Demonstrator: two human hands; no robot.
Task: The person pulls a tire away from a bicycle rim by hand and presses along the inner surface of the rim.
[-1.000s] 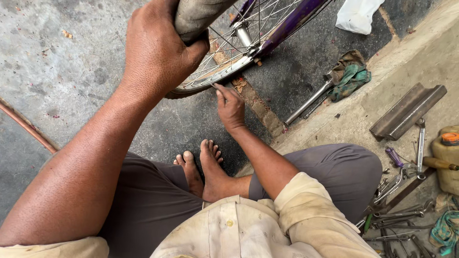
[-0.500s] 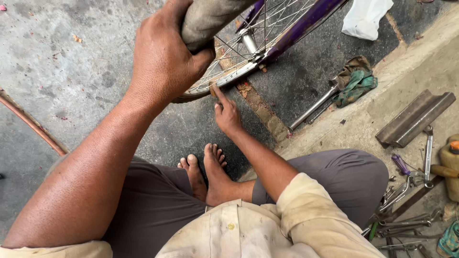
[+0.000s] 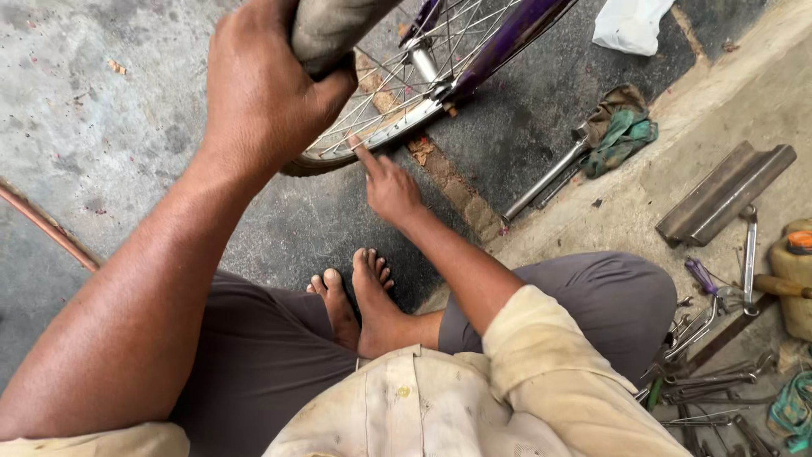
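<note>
I sit cross-legged on the ground, looking down at a bicycle wheel point(image 3: 397, 110) with a silver rim, spokes and a purple frame tube point(image 3: 507, 38). My left hand point(image 3: 262, 93) is clamped around the grey tyre point(image 3: 326, 30) at the top of the view. My right hand point(image 3: 387, 182) reaches out below the rim, its index finger stretched so the tip touches the silver rim, the other fingers curled. My bare feet point(image 3: 359, 296) rest on the dark ground just under the wheel.
A metal pump or bar point(image 3: 545, 182) lies beside a green and brown rag point(image 3: 617, 131). A white bag point(image 3: 630, 24) sits at the top right. Spanners and tools point(image 3: 710, 372), a metal channel piece point(image 3: 723, 195) and a yellow container point(image 3: 795, 275) crowd the right side. A rusty pipe point(image 3: 46, 228) lies left.
My view has shifted slightly. My right hand stays at the rim with its index finger on it, and my left hand keeps its grip on the tyre.
</note>
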